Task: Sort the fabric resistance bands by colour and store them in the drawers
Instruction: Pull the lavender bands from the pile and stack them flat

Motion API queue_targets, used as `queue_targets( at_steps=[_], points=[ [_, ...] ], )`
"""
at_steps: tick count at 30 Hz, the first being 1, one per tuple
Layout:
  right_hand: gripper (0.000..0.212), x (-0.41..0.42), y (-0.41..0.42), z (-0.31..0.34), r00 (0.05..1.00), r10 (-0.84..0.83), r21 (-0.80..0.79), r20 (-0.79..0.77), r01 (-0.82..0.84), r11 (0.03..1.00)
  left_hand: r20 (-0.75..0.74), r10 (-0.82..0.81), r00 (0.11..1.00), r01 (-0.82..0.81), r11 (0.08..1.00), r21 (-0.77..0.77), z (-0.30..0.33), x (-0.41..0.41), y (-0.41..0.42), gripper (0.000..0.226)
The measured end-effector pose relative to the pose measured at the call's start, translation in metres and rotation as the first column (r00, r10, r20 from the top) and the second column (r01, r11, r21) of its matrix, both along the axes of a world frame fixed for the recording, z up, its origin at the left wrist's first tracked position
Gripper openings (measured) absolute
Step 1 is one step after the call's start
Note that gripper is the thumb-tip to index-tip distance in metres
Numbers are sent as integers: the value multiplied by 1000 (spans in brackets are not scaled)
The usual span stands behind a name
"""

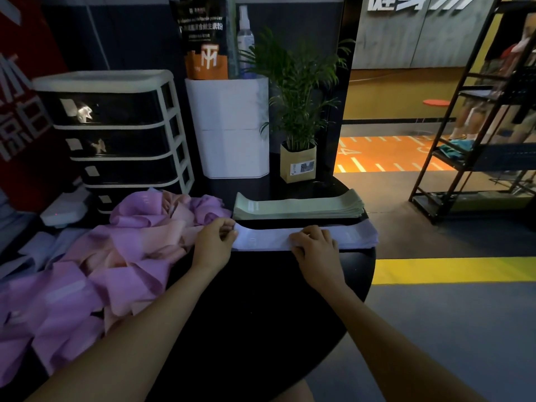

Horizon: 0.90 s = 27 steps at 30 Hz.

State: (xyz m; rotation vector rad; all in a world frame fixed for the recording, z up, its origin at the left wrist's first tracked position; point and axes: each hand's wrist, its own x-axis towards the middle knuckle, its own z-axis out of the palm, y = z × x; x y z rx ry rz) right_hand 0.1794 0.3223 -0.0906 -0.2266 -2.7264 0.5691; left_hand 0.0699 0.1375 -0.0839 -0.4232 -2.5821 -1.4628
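1. The loose heap of purple and pink fabric bands [87,256] runs off the left edge and hides the bottom of the white-framed, dark-fronted drawer unit [116,134].
2. The drawers' dark fronts hide their contents.
3. The left hand [216,242] covers the near left end of the pale lilac flat band stack [313,236].
4. The black-and-orange powder pouch [203,39] is cut at the top.

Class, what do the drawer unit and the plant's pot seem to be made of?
Drawer unit: probably plastic, a matte white frame with glossy dark drawer fronts that catch reflections. Plant's pot: looks like tan kraft paper, matte, with creased bag-like sides and a printed label.
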Motion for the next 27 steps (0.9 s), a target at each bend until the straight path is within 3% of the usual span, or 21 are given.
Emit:
queue_targets(
  at_steps=[6, 27],
  points=[
    [25, 0, 0, -2, 1000, 9, 41, -1, -9, 999, -176, -109, 978, 97, 992, -78, -11, 11, -12, 42],
    [27, 0, -2, -3, 1000, 16, 111, 3, -16, 994, -161, -91, 983, 67, 987, -146, -15, 19, -10, 40]
  ],
)
